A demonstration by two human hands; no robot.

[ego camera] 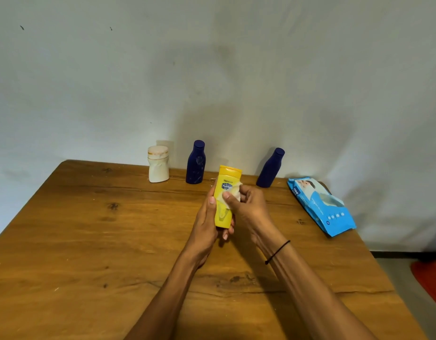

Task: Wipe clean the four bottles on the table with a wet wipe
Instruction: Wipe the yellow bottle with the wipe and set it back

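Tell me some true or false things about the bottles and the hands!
1. The left hand holds the yellow plastic lotion bottle. True.
2. The right hand presses a white wet wipe on it. True.
3. Three dark blue bottles stand by the wall. False: two, one beside the white plastic jar, another further right.
4. The blue wipes packet lies on the wooden table's left side. False: right side.

The yellow bottle (pixel 227 192) in the middle of the frame has a blue label that says "Vaseline", partly covered. The blue wipes pack (pixel 320 204) at the right says "mee".
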